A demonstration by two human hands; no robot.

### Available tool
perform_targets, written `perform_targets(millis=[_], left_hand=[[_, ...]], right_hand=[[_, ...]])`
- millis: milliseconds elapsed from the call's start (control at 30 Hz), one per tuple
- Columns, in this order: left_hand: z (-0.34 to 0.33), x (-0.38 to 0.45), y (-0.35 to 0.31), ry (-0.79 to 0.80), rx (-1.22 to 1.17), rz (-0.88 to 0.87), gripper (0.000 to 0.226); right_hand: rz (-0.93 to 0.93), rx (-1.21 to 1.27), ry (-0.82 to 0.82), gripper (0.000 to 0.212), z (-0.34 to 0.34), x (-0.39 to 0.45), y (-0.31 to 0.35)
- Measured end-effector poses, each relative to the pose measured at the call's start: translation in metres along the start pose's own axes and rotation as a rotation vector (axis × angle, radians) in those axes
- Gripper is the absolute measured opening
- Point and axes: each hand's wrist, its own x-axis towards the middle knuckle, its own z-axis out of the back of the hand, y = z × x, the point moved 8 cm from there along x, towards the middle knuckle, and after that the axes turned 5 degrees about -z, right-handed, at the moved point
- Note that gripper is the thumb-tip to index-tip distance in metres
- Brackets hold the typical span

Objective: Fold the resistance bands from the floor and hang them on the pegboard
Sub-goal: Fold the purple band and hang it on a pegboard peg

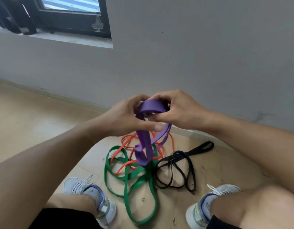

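Note:
A purple resistance band (145,144) is lifted above the floor, its top looped between both hands and its doubled lower loops dangling. My left hand (126,116) grips the band's left side, thumb across the strands. My right hand (174,109) pinches the loop's right end. Below, on the floor, lie a green band (126,180), an orange band (124,166) tangled with it, and a black band (184,169) to the right. No pegboard is in view.
I crouch with my shoes (93,197) either side of the pile on a brown cardboard sheet (225,164) scattered with debris. A grey wall (192,55) stands close ahead, with a dark window frame (68,19) at upper left.

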Motion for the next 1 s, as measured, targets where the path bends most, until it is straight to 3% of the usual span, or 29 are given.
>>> perform_targets(millis=[67, 167, 233, 333, 433, 533, 733, 867, 1000], left_hand=[[0.004, 0.001, -0.005, -0.048, 0.052, -0.034, 0.053], [0.020, 0.000, -0.014, -0.136, 0.058, -0.049, 0.041], [0.029, -0.004, -0.019, -0.191, 0.019, -0.043, 0.044], [0.031, -0.009, -0.027, -0.265, -0.133, -0.099, 0.044], [0.033, -0.011, -0.031, -0.335, -0.447, -0.170, 0.035], [0.043, -0.013, -0.024, -0.439, -0.640, -0.142, 0.035], [0.055, -0.019, -0.010, -0.520, -0.714, -0.067, 0.040], [0.059, -0.019, -0.013, -0.537, -0.766, -0.107, 0.040], [0.048, -0.014, -0.025, -0.509, -0.798, -0.156, 0.033]], right_hand=[[0.012, 0.011, 0.021, 0.035, 0.003, 0.000, 0.004], [0.002, 0.044, 0.026, 0.043, 0.004, -0.003, 0.003], [-0.027, 0.114, -0.010, 0.051, 0.007, -0.003, -0.001], [-0.106, 0.220, 0.049, 0.043, -0.001, -0.003, -0.011], [-0.190, 0.117, 0.171, 0.029, -0.028, -0.012, -0.027], [-0.224, 0.043, 0.137, 0.019, -0.036, -0.012, -0.043], [-0.292, 0.203, 0.158, 0.036, -0.025, -0.010, -0.047], [-0.265, 0.327, 0.181, 0.035, -0.022, -0.012, -0.039], [-0.225, 0.293, 0.242, 0.038, -0.044, -0.017, -0.027]])
